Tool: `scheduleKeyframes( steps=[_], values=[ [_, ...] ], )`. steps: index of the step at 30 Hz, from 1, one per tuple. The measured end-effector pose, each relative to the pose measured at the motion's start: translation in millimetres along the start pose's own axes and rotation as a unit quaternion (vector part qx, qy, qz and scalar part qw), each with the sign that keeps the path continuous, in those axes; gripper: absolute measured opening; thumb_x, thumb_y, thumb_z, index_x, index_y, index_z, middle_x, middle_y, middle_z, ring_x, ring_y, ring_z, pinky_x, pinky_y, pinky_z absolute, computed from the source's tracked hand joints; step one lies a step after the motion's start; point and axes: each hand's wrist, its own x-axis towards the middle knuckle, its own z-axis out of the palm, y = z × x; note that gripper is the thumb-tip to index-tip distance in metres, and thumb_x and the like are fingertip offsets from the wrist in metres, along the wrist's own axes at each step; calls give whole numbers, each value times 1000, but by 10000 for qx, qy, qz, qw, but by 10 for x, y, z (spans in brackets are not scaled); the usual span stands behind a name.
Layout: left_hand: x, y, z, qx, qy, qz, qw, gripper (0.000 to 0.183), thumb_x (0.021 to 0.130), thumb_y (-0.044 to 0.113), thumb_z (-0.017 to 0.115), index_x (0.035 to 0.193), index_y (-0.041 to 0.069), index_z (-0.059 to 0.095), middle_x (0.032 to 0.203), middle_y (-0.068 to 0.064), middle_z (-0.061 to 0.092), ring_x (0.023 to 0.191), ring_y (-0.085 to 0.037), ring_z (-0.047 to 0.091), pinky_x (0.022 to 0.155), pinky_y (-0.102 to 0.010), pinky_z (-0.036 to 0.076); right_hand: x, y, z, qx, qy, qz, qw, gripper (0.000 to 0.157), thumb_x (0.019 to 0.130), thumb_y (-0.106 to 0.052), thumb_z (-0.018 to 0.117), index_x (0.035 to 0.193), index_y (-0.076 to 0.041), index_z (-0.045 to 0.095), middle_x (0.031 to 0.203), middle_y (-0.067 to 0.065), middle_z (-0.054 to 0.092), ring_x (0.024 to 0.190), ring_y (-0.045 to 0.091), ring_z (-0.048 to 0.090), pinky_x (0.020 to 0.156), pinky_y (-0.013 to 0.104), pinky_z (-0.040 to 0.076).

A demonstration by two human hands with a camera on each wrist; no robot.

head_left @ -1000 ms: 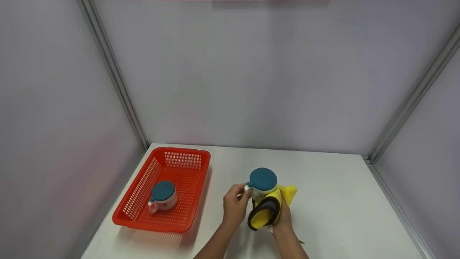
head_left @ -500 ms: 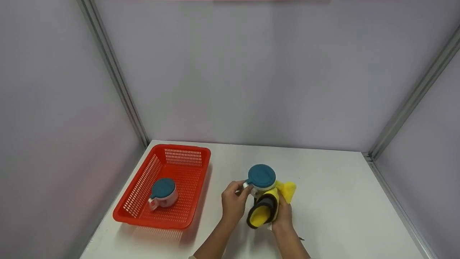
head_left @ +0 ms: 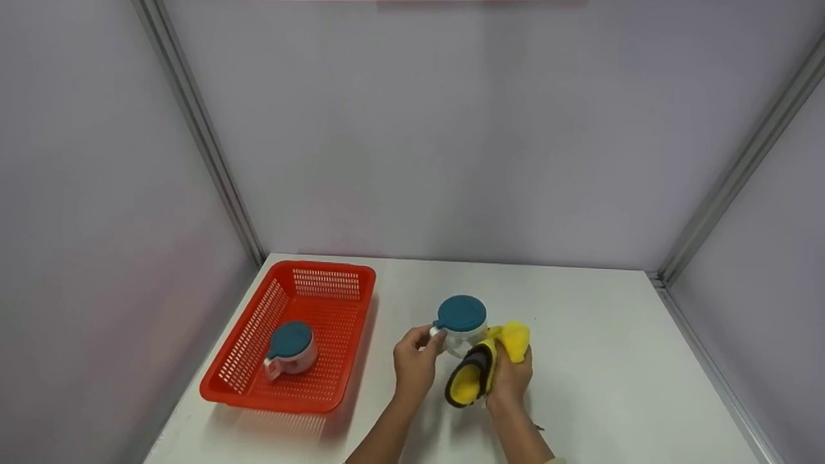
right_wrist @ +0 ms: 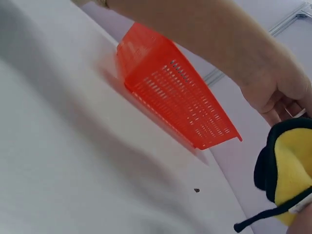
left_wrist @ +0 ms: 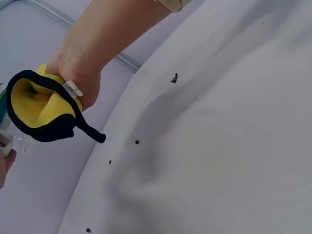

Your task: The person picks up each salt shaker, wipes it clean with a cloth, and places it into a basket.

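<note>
In the head view my left hand (head_left: 416,364) pinches the handle of a clear jar (head_left: 463,340) with a round teal lid (head_left: 462,313), held upright above the table. My right hand (head_left: 512,376) grips a yellow cloth (head_left: 515,340) with a dark border, bunched at the jar's lower right side. One end of the cloth hangs toward me in an open roll; the left wrist view shows this cloth roll (left_wrist: 46,105) with its dark edging and a white tag. In the right wrist view the cloth (right_wrist: 292,161) partly hides the left hand (right_wrist: 275,80) behind it.
A red plastic basket (head_left: 351,380) stands on the left of the white table (head_left: 599,361). Inside it sits a similar jar (head_left: 300,361) with a teal lid. Small dark specks (left_wrist: 174,78) lie on the tabletop near the hands. Pale walls enclose the back and sides.
The jar and left hand have shifted slightly left. My right hand has turned and drawn the cloth a little away from the jar's side, baring more of it.
</note>
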Motion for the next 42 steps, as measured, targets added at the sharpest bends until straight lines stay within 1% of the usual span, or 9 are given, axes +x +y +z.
scheduleKeyframes(
  steps=[5, 10, 14, 18, 20, 24, 28, 35, 42],
  values=[
    [7, 9, -36, -224, 23, -440, 9988, 16, 91, 21, 72, 103, 11, 71, 95, -2, 71, 88, -17, 68, 78, -25, 60, 86, 53, -58, -507, 402, -771, 9949, 62, 97, -32, 62, 151, -18, 33, 135, 10, 51, 118, 28, 51, 105, 43, 45],
    [-3, 67, -17, -311, -112, -278, 9991, 16, 90, 25, 72, 101, 13, 72, 93, -1, 71, 88, -18, 68, 77, -26, 60, 121, 127, -105, -855, 728, -1493, 9824, 62, 97, -27, 63, 151, -15, 34, 135, 10, 52, 121, 28, 50, 111, 49, 40],
    [-44, 75, 48, -161, -243, -90, 9995, 11, 90, 21, 72, 99, 14, 72, 89, 0, 68, 84, -16, 66, 74, -26, 60, 79, 84, -77, -539, 420, -1047, 9922, 68, 93, -45, 64, 148, -19, 35, 136, 5, 50, 123, 25, 48, 113, 49, 38],
    [-73, 61, 97, 166, -158, 50, 9997, 10, 91, 14, 71, 100, 11, 72, 89, -2, 67, 84, -15, 65, 76, -24, 59, 38, -1, -53, 700, -300, 83, 9971, 74, 87, -64, 60, 145, -25, 34, 136, 0, 47, 127, 21, 46, 114, 44, 38],
    [-75, 53, 104, 340, -60, 167, 9993, 11, 91, 12, 70, 101, 10, 71, 90, -3, 67, 84, -15, 64, 78, -23, 58, 18, -43, -53, 1660, -744, 553, 9818, 74, 87, -69, 55, 143, -26, 34, 135, -1, 46, 128, 20, 45, 114, 41, 37],
    [-69, 48, 92, 390, -6, 313, 9987, 12, 92, 15, 70, 102, 10, 72, 90, -3, 68, 84, -15, 63, 78, -24, 58, -29, -100, -74, 3277, -1686, 1221, 9216, 77, 86, -80, 40, 141, -25, 36, 134, 0, 43, 131, 19, 40, 114, 42, 36],
    [-61, 56, 64, 301, -53, 337, 9990, 13, 92, 25, 70, 102, 16, 72, 90, 3, 69, 84, -13, 63, 80, -25, 59, -65, -126, -91, 3639, -2398, 1433, 8886, 69, 93, -73, 37, 140, -24, 35, 135, 1, 40, 132, 20, 38, 114, 45, 36],
    [-71, 96, 32, 392, -5, 410, 9984, 17, 92, 34, 69, 102, 21, 72, 90, 8, 69, 85, -10, 64, 84, -27, 58, -130, -132, -87, 3097, -2623, 1438, 9025, 50, 101, -56, 39, 139, -23, 36, 135, 3, 40, 126, 22, 44, 111, 41, 41],
    [-71, 135, -7, 350, -118, 393, 9985, 17, 91, 33, 71, 100, 17, 72, 88, 5, 70, 82, -12, 64, 75, -24, 59, -175, -137, -82, 2702, -2763, 1620, 9080, 61, 97, -67, 34, 141, -26, 35, 136, 4, 40, 127, 22, 43, 110, 40, 42]
  ],
)
